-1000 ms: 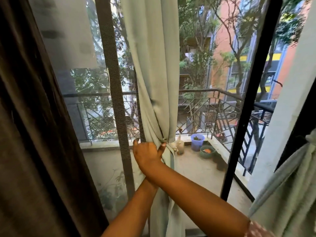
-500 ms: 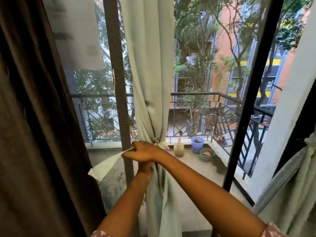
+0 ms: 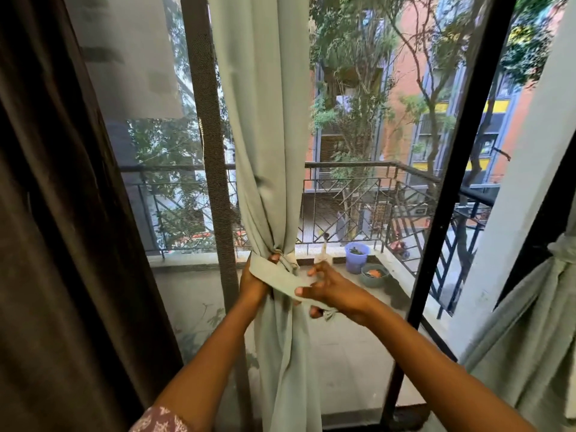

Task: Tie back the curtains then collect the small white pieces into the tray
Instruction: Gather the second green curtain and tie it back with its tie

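While the pale green curtain (image 3: 265, 157) hangs gathered against the window frame post (image 3: 212, 151), the tie-back step is in hand: the left hand (image 3: 254, 283) is closed around the cinched bunch just right of the post, and the right hand (image 3: 335, 291) pinches the loose tie strip (image 3: 277, 277) between thumb and fingers. Likely next, the strip end wants passing around the bunch and knotting. Neither tray nor white pieces are in view; a second curtain (image 3: 530, 322) hangs far right of the post
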